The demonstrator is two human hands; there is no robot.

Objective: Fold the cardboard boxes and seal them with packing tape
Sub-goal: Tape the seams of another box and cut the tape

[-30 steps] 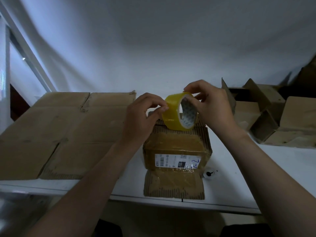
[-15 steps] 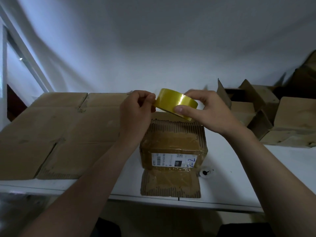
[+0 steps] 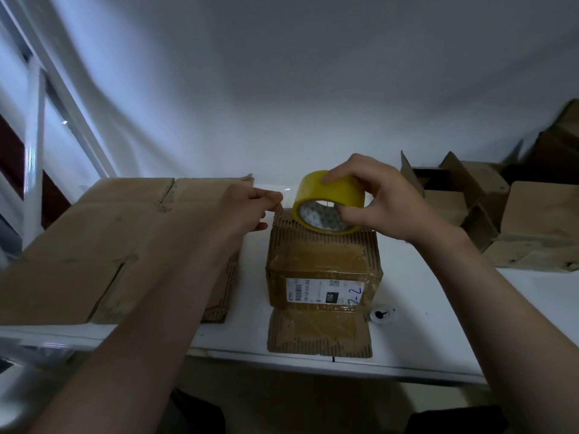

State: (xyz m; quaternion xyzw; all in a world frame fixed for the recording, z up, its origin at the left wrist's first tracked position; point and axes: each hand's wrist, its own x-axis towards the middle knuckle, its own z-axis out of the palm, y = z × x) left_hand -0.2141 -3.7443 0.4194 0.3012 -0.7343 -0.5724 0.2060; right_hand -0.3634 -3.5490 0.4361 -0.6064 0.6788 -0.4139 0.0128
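One white table (image 3: 438, 308) against a plain white wall (image 3: 282, 89); flattened cardboard sheets (image 3: 94, 245) left, open cartons (image 3: 470, 208) right; small corrugated box (image 3: 322, 264), taped and labelled, centre. Glossy yellow tape roll (image 3: 329, 195) tilted over the box's far edge; right hand (image 3: 385, 205) clamps it, thumb at core, fingers over top; left hand (image 3: 241, 211) fingertips pinched together just beside the roll; tape end between them unclear.

We note a plain white wall (image 3: 282, 89) behind a white table (image 3: 438, 324), dimly lit. At far left we record white metal frame bars (image 3: 33, 151) catching brighter light.
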